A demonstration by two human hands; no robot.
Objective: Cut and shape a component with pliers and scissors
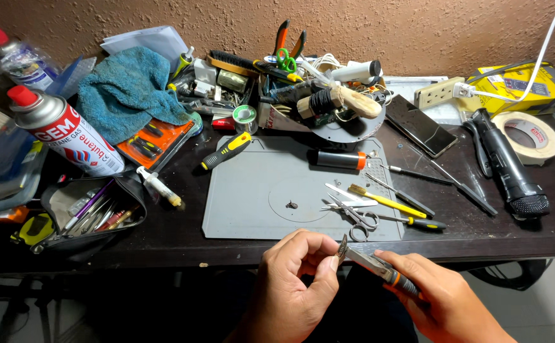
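Steel-jawed pliers with an orange-and-grey handle (379, 270) sit clamped in the right hand (445, 302) at bottom centre; the left hand (296, 279) pinches something at their tip, too small to identify. Above lies the grey rectangular work mat (258, 184). The tiny piece could slip and drop below the dark table's edge (512, 244).
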